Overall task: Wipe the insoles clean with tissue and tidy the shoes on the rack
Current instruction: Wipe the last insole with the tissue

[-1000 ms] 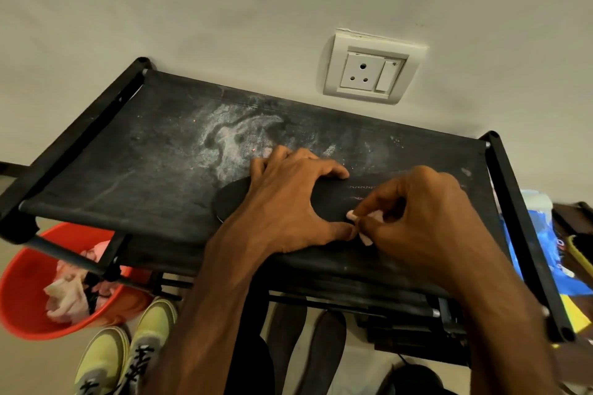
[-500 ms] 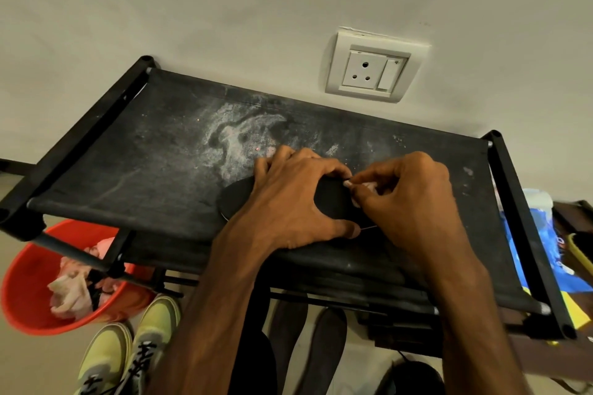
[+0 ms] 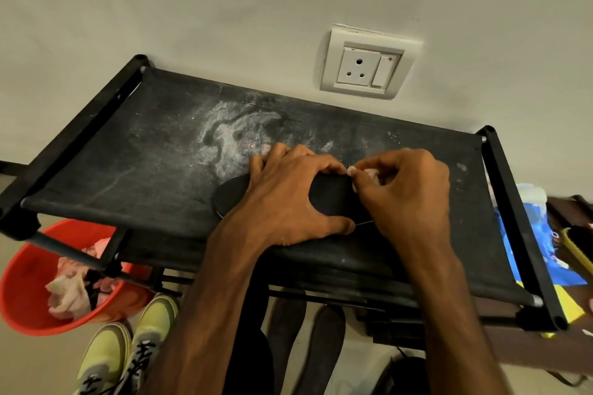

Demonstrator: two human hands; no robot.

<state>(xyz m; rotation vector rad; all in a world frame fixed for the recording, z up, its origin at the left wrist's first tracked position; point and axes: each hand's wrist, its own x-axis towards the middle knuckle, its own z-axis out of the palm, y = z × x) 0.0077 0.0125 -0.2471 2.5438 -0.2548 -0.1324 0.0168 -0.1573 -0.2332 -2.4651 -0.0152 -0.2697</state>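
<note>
Head view: your left grip clamps one insole, right grip pinches one tissue; two shoes at 7 o'clock.

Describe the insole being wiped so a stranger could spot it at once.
Find the black shoe rack under the white wall socket. On its dusty fabric top lies a black insole, held by the left hand while the right hand pinches a tissue at its edge. The two dark insoles on the floor below are untouched; this is the only one on top.
</note>
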